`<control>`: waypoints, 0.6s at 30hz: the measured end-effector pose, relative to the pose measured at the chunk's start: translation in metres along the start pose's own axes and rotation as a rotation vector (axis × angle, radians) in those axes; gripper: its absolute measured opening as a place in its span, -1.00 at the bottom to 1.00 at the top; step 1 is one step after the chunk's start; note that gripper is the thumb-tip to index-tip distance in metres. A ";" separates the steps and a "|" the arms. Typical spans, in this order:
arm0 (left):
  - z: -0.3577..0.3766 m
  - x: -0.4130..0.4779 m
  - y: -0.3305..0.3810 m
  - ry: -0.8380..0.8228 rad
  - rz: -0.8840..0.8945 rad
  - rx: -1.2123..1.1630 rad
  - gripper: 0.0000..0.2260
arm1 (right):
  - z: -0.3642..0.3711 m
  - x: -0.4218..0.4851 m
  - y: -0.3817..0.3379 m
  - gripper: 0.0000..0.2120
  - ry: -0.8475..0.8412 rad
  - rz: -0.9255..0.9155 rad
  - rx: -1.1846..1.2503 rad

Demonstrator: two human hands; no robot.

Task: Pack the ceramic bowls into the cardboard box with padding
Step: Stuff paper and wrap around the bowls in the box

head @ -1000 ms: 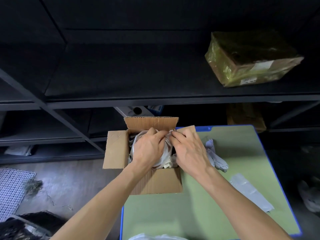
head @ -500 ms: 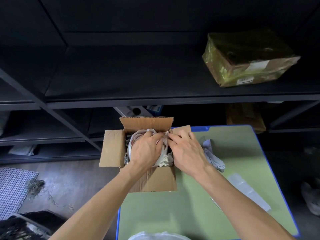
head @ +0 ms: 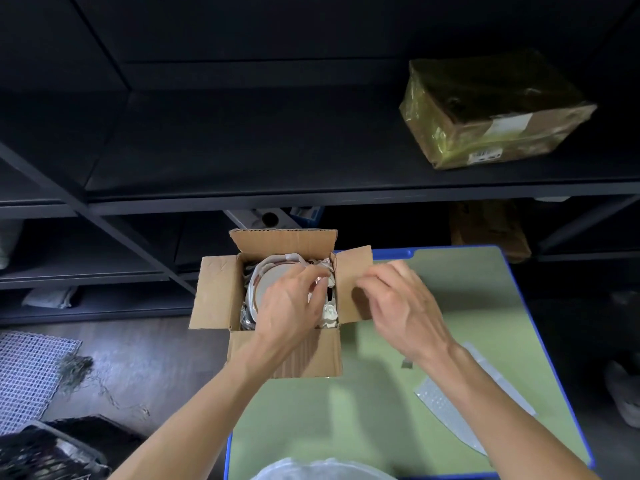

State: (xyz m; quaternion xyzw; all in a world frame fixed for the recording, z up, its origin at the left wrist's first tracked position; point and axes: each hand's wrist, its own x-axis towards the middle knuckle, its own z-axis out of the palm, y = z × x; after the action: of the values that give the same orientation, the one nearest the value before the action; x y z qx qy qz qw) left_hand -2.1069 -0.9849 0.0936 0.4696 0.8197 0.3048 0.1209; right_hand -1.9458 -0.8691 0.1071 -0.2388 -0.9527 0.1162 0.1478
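Down under the left hand (head: 291, 303), a white round ceramic bowl (head: 270, 275) sits in the open brown cardboard box (head: 214, 292), its fingertips pinching crumpled white paper padding (head: 329, 311), while the right hand (head: 398, 299) hovers just beside, loose-fingered and empty, above the green bench (head: 381, 410).

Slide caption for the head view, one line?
Left hand reaches into the open cardboard box, over a ceramic bowl and crumpled paper; right hand hovers beside the right flap.
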 end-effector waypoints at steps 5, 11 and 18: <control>0.011 -0.021 0.044 -0.062 0.102 -0.039 -0.79 | -0.013 -0.015 0.030 -0.79 -0.027 0.116 -0.004; 0.058 -0.063 0.072 -0.222 0.306 0.044 -0.72 | 0.002 -0.049 0.065 -0.84 -0.188 0.226 -0.097; 0.116 -0.044 0.069 -0.371 0.073 0.178 -0.76 | 0.028 -0.072 0.086 -0.66 -0.387 0.245 -0.092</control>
State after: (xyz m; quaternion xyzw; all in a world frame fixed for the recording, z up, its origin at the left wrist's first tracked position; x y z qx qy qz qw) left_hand -1.9789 -0.9516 0.0412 0.5560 0.7896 0.1436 0.2164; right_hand -1.8580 -0.8344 0.0395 -0.3322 -0.9315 0.1336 -0.0640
